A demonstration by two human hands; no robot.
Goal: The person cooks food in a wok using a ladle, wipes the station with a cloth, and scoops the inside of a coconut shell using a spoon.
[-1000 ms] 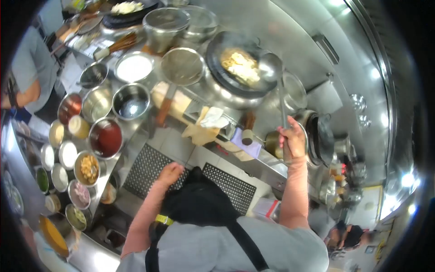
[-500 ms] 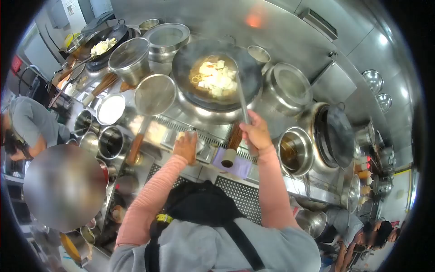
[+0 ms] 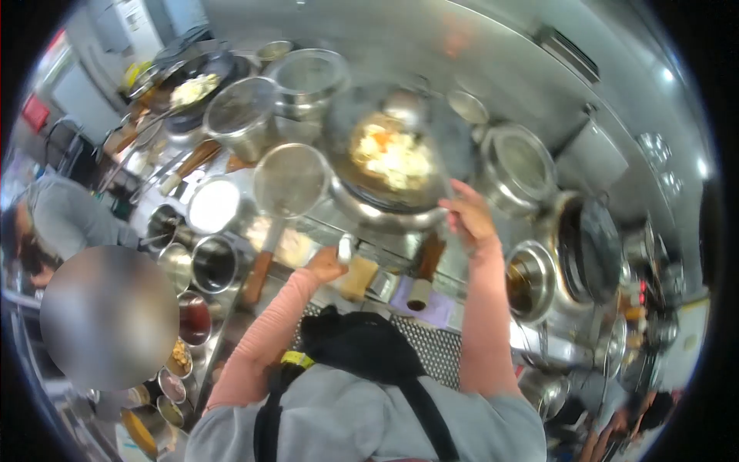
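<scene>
My right hand (image 3: 471, 217) is closed round the upper handle of a ladle, whose round bowl (image 3: 406, 108) is inside the wok near its far side. The wok (image 3: 454, 146) is dark, and pale chunks of food (image 3: 394, 158) in brownish liquid fill its middle. My left hand (image 3: 328, 264) is a fist in front of the wok, closed on a short white cylindrical thing (image 3: 345, 248); blur hides what it is. Right of that fist lies a tan block-like thing (image 3: 358, 279). A brush (image 3: 427, 262) rests on a purple cloth (image 3: 443, 300) below my right hand.
Left of the wok, a wooden-handled strainer (image 3: 291, 179) lies across the counter, near a pot of white contents (image 3: 214, 204). A lidded pot (image 3: 519, 163) and a pot of brown liquid (image 3: 530, 279) stand to the right. A person (image 3: 73, 215) is at the far left.
The ladle's bowl has come into view at the wok's far side, and the food looks shifted. My left hand has closed into a fist with a white thing. The whole view has shifted and blurred.
</scene>
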